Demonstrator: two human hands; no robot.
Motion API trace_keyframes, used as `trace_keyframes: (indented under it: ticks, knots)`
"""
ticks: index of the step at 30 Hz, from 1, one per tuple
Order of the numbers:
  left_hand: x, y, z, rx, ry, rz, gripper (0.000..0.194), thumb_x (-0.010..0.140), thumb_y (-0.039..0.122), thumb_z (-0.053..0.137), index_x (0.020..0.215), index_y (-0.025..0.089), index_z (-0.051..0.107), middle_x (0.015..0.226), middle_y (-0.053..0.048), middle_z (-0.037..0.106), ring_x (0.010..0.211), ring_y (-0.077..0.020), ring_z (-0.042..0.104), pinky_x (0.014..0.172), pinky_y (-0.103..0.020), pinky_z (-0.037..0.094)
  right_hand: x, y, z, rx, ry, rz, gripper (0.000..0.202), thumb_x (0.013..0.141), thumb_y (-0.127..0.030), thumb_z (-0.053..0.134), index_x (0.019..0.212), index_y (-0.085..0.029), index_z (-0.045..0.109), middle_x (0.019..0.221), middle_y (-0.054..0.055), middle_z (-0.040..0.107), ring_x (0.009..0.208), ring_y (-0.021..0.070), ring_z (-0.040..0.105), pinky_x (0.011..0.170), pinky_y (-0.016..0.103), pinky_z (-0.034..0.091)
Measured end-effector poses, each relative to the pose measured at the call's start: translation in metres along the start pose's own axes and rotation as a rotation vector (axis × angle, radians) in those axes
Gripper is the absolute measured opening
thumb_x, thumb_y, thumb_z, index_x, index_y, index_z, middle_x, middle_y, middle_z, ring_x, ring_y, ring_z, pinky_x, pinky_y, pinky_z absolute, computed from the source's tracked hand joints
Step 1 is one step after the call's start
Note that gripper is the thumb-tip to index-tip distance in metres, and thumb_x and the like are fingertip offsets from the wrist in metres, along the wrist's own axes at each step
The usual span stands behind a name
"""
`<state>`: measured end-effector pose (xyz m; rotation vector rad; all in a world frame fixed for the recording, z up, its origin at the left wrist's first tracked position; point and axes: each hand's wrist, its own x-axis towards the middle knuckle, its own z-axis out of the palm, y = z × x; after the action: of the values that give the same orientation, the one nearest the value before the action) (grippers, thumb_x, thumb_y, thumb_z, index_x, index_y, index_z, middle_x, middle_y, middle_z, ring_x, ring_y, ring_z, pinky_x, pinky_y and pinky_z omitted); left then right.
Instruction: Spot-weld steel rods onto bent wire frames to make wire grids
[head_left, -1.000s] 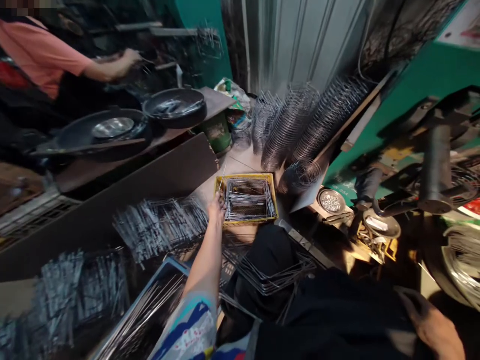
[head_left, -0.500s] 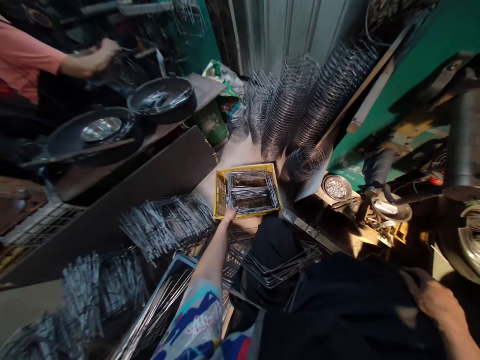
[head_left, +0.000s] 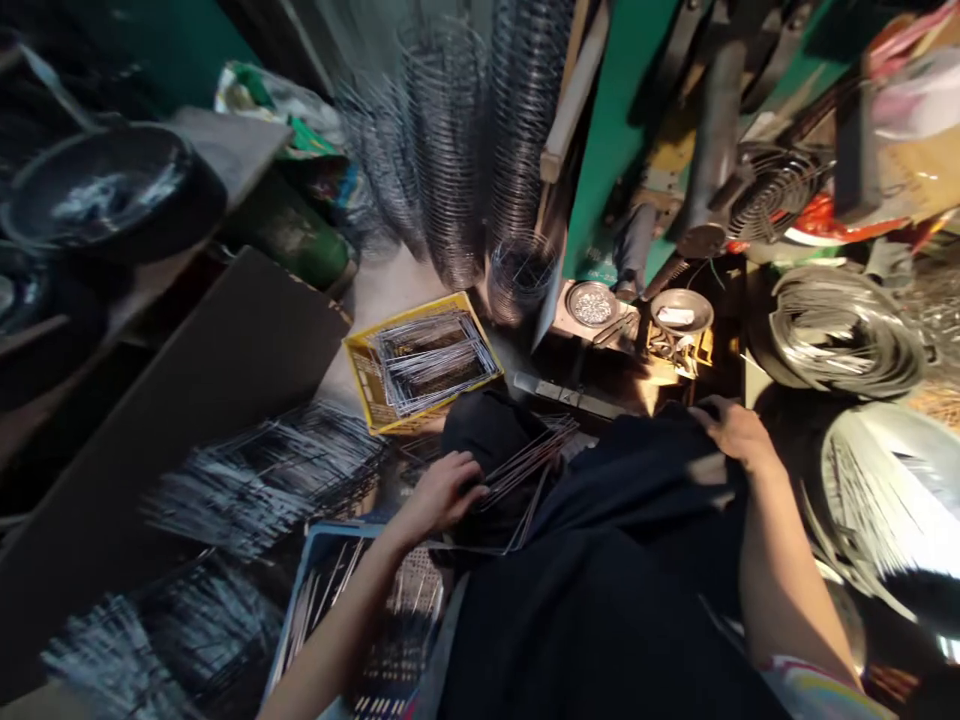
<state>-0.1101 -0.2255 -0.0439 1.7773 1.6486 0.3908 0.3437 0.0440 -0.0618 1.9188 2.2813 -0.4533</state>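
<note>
My left hand (head_left: 448,492) is closed at the near left end of a few thin rectangular wire frames (head_left: 529,462). These frames lie slanted across my lap, over dark cloth (head_left: 592,590). Its fingertips are partly hidden. On the cloth over my right knee lies my right hand (head_left: 739,432), fingers loosely spread and holding nothing. Beyond my knees stands a yellow plastic crate (head_left: 365,388), with a stack of similar wire frames (head_left: 435,362) inside. Beneath my left forearm is a blue crate (head_left: 296,585) of wire pieces.
Bundles of wire frames (head_left: 262,480) lie at left, beside a dark board (head_left: 217,360). Tall stacks of wire rings (head_left: 450,150) lean at the back. To the right are a green machine (head_left: 600,170), a dish of small metal parts (head_left: 592,304) and wire coils (head_left: 844,330).
My left hand has let go of the yellow crate's near rim and come back to the frames on my lap. The view has swung right; my right hand still rests on the cloth.
</note>
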Motion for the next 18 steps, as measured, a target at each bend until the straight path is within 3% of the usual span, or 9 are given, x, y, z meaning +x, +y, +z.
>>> trace_keyframes:
  ticks: [5,14,18]
  knots:
    - [0.007,-0.001,0.005,0.098,0.024,-0.002,0.027,0.096,0.031,0.046,0.073,0.020,0.053,0.081,-0.004,0.055,0.078,-0.0191,0.054,0.071,-0.029,0.042,-0.007,0.008,-0.001,0.066,-0.024,-0.017,0.043,0.090,-0.059,0.049,0.107,-0.024,0.069,0.091,0.008,0.075,0.089,0.0272,0.069,0.075,0.034,0.050]
    - [0.040,0.032,-0.026,0.028,0.246,-0.098,0.029,0.097,0.041,0.039,0.079,0.022,0.050,0.071,0.001,0.052,0.067,-0.0161,0.052,0.066,-0.027,0.042,-0.025,0.018,-0.007,0.122,0.038,0.010,0.039,0.093,-0.056,0.049,0.105,-0.024,0.067,0.093,0.009,0.074,0.089,0.0259,0.069,0.072,0.031,0.049]
    - [0.053,0.030,-0.021,0.097,0.153,-0.040,0.025,0.095,0.041,0.044,0.084,0.022,0.054,0.075,0.000,0.058,0.070,-0.0173,0.057,0.067,-0.028,0.043,-0.026,0.021,-0.008,0.162,0.046,-0.006,0.037,0.094,-0.053,0.049,0.106,-0.024,0.068,0.095,0.008,0.074,0.092,0.0264,0.069,0.073,0.031,0.048]
